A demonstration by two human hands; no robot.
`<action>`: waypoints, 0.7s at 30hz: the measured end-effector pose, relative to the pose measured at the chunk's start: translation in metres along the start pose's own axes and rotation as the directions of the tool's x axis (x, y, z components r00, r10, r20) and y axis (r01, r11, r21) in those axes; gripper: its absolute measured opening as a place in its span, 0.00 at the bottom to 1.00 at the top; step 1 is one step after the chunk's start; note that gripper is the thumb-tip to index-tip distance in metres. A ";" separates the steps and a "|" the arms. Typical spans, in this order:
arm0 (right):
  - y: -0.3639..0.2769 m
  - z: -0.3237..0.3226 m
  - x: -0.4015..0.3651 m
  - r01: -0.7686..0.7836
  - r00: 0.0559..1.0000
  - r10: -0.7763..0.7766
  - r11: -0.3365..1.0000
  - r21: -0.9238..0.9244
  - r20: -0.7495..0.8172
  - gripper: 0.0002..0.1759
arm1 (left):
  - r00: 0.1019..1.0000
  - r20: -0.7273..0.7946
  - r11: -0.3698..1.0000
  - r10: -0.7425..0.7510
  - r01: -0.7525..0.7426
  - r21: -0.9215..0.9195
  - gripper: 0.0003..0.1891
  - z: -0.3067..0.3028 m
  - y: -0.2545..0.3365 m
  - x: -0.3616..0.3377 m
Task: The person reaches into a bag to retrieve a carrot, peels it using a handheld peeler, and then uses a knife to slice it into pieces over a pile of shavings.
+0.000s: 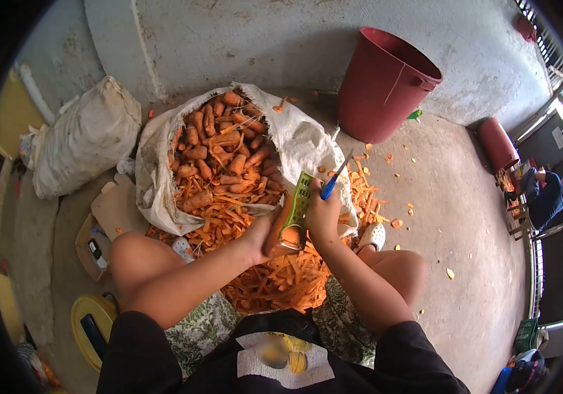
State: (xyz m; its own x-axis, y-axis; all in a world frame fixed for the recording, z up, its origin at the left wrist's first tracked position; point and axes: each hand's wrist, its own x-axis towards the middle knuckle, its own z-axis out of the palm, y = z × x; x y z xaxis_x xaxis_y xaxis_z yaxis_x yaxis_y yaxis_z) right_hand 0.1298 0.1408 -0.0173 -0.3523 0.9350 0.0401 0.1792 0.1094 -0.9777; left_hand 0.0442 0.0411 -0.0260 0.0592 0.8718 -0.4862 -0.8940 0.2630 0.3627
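My left hand (265, 231) grips a carrot (290, 235) held upright over a heap of orange peelings (275, 279) between my knees. My right hand (324, 213) is closed around a green peeler (296, 200) pressed against that carrot, and it also holds a blue-handled knife (334, 180) that points up and to the right. Just beyond my hands lies an open white sack (294, 134) full of unpeeled carrots (219, 161).
A dark red bucket (383, 82) stands behind the sack by the wall. A full tied sack (81, 138) lies at left. Cardboard (107, 213) and a yellow lid (91, 318) sit by my left knee. Another person (544, 194) sits far right. Carrot scraps dot the concrete floor.
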 end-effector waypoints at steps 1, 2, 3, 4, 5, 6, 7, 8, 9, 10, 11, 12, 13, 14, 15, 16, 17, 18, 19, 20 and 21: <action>0.003 -0.001 0.001 -0.005 1.000 0.004 0.998 -0.060 -0.010 0.14 | 1.000 0.000 1.000 -0.002 0.002 0.000 0.19 0.000 0.000 0.000; 0.008 -0.001 0.003 -0.006 1.000 0.006 0.998 -0.060 -0.012 0.14 | 0.999 0.018 0.995 -0.028 0.026 0.098 0.19 -0.002 0.000 0.000; 0.015 0.000 0.008 -0.003 0.996 0.001 1.000 -0.029 -0.087 0.14 | 0.998 0.033 0.980 -0.056 0.048 0.195 0.20 -0.002 -0.001 0.000; 0.022 0.000 0.014 0.003 0.987 -0.002 1.000 0.002 -0.162 0.14 | 0.998 0.033 0.980 -0.058 0.050 0.194 0.20 0.000 -0.004 -0.002; 0.027 -0.005 0.024 -0.001 0.986 0.001 1.000 0.002 -0.165 0.14 | 0.992 0.008 0.964 -0.125 0.119 0.239 0.22 0.004 -0.008 -0.008; 0.032 -0.016 0.039 -0.010 0.960 -0.054 0.974 -0.226 -0.275 0.14 | 0.981 -0.021 0.940 -0.192 0.190 0.284 0.23 0.006 -0.013 -0.013; 0.040 -0.027 0.053 -0.045 0.922 -0.133 0.897 -0.440 -0.365 0.14 | 0.959 0.123 0.890 -0.256 0.184 0.417 0.25 0.006 -0.018 -0.014; 0.053 -0.035 0.064 -0.075 0.900 -0.125 0.900 -0.430 -0.418 0.16 | 0.951 0.096 0.854 -0.295 0.217 0.472 0.25 0.010 -0.023 -0.016; 0.069 -0.041 0.075 -0.106 0.875 -0.114 0.903 -0.416 -0.471 0.17 | 0.941 0.064 0.812 -0.332 0.251 0.527 0.25 0.016 -0.025 -0.019; 0.075 -0.047 0.083 -0.255 0.853 0.088 0.930 -0.264 -0.515 0.18 | 0.955 0.059 0.814 -0.290 0.214 0.540 0.26 0.024 -0.020 -0.024; 0.083 -0.046 0.089 -0.258 0.851 0.092 0.931 -0.259 -0.517 0.18 | 0.955 0.055 0.811 -0.292 0.217 0.543 0.26 0.023 -0.013 -0.023; 0.079 -0.046 0.090 -0.169 0.869 0.002 0.941 -0.292 -0.495 0.18 | 0.972 0.052 0.864 -0.229 0.179 0.471 0.25 0.018 -0.007 -0.023; 0.064 -0.046 0.086 -0.076 0.879 -0.091 0.943 -0.325 -0.468 0.18 | 0.986 0.044 0.909 -0.164 0.134 0.394 0.25 0.012 -0.003 -0.022; 0.050 -0.044 0.079 -0.079 0.906 -0.044 0.960 -0.270 -0.422 0.18 | 0.989 0.057 0.934 -0.135 0.108 0.340 0.24 -0.003 -0.002 -0.013; 0.038 -0.040 0.072 -0.077 0.907 -0.046 0.959 -0.272 -0.418 0.18 | 0.994 -0.060 0.930 -0.091 0.106 0.351 0.23 -0.004 0.001 -0.013; 0.030 -0.037 0.068 -0.091 0.937 0.046 0.989 -0.115 -0.346 0.17 | 0.995 -0.061 0.947 -0.077 0.092 0.307 0.22 -0.011 0.002 -0.007; 0.021 -0.033 0.062 -0.119 0.958 0.126 0.992 0.045 -0.258 0.16 | 0.996 -0.064 0.962 -0.063 0.078 0.263 0.22 -0.017 0.004 -0.002; 0.011 -0.028 0.054 -0.182 0.962 0.225 0.951 0.252 -0.156 0.15 | 0.996 -0.064 0.962 -0.060 0.075 0.262 0.22 -0.016 0.006 -0.001; 0.008 -0.020 0.048 -0.189 0.964 0.246 0.897 0.400 -0.098 0.15 | 0.996 -0.051 0.973 -0.066 0.076 0.219 0.21 -0.014 0.008 -0.001; 0.004 -0.014 0.038 -0.213 0.965 0.253 0.911 0.352 -0.071 0.14 | 0.997 -0.039 0.981 -0.073 0.079 0.176 0.20 -0.013 0.008 0.000; -0.003 -0.010 0.027 -0.237 0.964 0.261 0.923 0.302 -0.043 0.14 | 0.997 -0.039 0.982 -0.074 0.079 0.174 0.20 -0.013 0.007 0.001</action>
State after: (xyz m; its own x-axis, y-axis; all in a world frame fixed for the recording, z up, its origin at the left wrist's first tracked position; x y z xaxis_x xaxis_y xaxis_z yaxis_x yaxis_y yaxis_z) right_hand 0.1288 0.1694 -0.0115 -0.2532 0.9448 -0.2080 -0.0284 -0.2222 -0.9746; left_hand 0.0320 0.0389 -0.0345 0.1076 0.8334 -0.5422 -0.7958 0.3991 0.4555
